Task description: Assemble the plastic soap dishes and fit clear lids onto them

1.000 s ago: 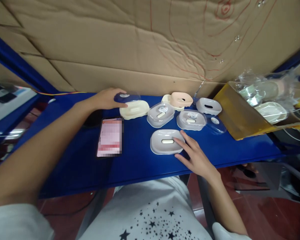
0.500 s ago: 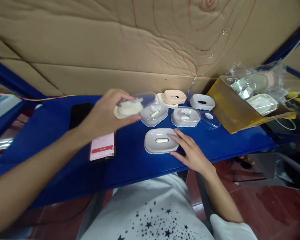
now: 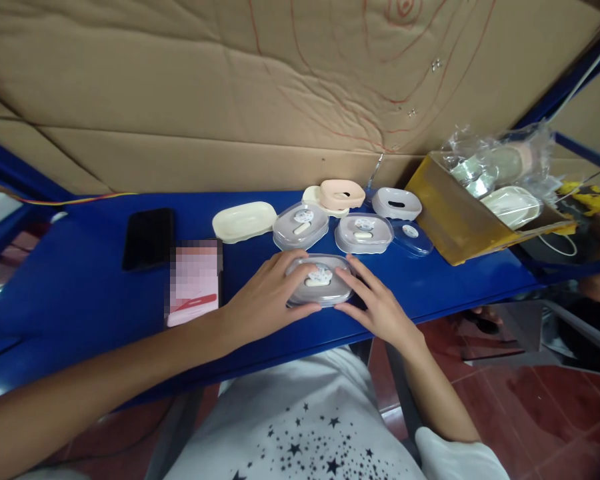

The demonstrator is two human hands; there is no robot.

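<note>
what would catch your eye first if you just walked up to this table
Both hands, the left hand and right hand, press a clear lid at the near edge of the blue table. Behind it sit more soap dishes, and a phone lies to the left.

- I can read no text: the phone screen (image 3: 194,280) left of the lidded soap dish (image 3: 320,281) is blurred, and the round stickers on the lids are too small.
</note>
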